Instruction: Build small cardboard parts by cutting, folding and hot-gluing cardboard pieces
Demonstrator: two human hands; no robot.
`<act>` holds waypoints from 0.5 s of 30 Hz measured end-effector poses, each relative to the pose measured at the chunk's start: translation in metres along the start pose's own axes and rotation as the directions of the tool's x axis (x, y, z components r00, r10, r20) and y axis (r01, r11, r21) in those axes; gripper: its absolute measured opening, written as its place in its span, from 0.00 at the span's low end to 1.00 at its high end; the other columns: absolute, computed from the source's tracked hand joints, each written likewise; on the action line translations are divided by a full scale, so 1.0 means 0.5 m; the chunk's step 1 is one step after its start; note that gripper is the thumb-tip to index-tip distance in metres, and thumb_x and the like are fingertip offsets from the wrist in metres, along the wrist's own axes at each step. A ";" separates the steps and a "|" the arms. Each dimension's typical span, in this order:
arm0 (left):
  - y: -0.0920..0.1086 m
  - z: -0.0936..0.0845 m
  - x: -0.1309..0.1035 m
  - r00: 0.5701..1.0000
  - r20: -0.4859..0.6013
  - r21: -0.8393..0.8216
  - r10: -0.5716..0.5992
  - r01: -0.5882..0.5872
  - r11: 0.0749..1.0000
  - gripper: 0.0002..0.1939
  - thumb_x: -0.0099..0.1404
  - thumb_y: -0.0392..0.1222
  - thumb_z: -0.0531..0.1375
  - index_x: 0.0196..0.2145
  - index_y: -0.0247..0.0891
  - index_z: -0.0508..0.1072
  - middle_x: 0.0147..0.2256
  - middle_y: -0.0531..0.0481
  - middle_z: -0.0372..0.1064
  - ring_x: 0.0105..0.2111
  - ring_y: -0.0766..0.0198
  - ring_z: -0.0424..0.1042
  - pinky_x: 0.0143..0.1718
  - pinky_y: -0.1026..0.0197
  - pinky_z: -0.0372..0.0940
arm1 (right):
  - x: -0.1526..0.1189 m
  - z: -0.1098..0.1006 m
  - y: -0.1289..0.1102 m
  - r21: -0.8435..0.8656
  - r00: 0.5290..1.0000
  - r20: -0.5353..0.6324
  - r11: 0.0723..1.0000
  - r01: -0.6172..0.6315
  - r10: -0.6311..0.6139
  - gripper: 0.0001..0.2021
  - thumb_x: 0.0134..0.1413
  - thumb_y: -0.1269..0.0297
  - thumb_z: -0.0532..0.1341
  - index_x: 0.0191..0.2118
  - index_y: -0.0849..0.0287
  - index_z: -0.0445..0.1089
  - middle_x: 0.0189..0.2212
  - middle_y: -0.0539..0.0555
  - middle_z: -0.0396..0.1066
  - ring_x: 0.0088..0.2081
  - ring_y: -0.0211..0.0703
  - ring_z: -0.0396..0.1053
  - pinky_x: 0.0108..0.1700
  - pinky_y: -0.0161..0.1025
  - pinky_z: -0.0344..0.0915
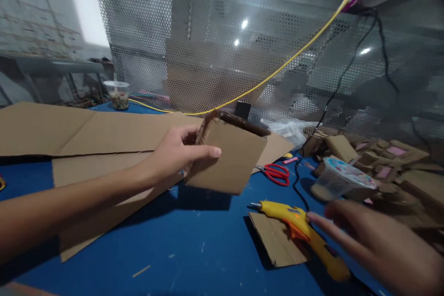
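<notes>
My left hand grips a small cardboard box by its left side, thumb on the front face and fingers behind. The box is tilted above the blue table, with a dark upper edge. At the lower right, my right hand is blurred, a finger stretched toward a yellow glue gun with an orange trigger. Whether that finger touches the gun I cannot tell. The gun lies partly over a flat cardboard piece, its metal nozzle pointing left. Red-handled scissors lie behind it.
Large cardboard sheets cover the left of the blue table. Cardboard pieces pile up at right beside a clear plastic tub. A yellow cable slants across a perforated metal screen. A lidded cup stands at back left.
</notes>
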State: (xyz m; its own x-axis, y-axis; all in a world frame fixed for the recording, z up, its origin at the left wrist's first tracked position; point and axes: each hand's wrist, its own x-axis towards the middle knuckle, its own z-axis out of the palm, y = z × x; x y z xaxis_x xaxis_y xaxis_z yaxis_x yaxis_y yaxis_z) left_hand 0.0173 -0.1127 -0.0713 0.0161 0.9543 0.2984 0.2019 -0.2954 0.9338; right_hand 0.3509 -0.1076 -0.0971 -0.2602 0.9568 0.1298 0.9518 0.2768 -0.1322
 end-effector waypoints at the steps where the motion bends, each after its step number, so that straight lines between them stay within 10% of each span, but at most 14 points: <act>1: -0.002 0.003 0.009 1.000 0.000 -0.073 -0.030 0.030 0.997 0.15 0.48 0.47 0.69 0.32 0.36 0.75 0.32 0.50 0.75 0.32 0.61 0.73 0.32 0.60 0.67 | -0.007 0.009 0.007 -0.030 0.989 0.134 0.998 -0.060 0.064 0.22 0.56 0.41 0.54 0.24 0.53 0.67 0.22 0.59 0.71 0.25 0.55 0.70 0.30 0.48 0.61; 7: -0.039 0.024 0.021 0.979 -0.009 -0.210 -0.204 0.198 0.957 0.16 0.45 0.44 0.70 0.31 0.35 0.76 0.31 0.47 0.76 0.32 0.58 0.75 0.33 0.57 0.68 | 0.008 0.053 -0.010 0.087 0.961 0.277 0.995 -0.053 0.027 0.12 0.51 0.54 0.59 0.27 0.57 0.68 0.27 0.58 0.75 0.29 0.51 0.72 0.30 0.41 0.59; 15: -0.055 -0.002 0.000 0.993 0.119 -0.089 -0.012 0.023 0.996 0.27 0.51 0.45 0.69 0.48 0.38 0.71 0.46 0.44 0.75 0.44 0.55 0.75 0.41 0.56 0.70 | 0.004 0.071 0.030 0.556 0.932 0.268 0.751 -0.357 0.244 0.10 0.41 0.60 0.58 0.32 0.56 0.71 0.25 0.54 0.76 0.27 0.48 0.75 0.27 0.39 0.67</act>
State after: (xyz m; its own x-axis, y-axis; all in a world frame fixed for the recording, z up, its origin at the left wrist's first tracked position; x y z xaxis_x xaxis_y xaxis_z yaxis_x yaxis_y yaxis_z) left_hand 0.0109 -0.1049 -0.0969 0.1297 0.9564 0.2618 0.1139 -0.2767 0.9542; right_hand 0.3589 -0.0983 -0.1337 -0.0535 0.9832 -0.1744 0.7170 -0.0837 -0.6920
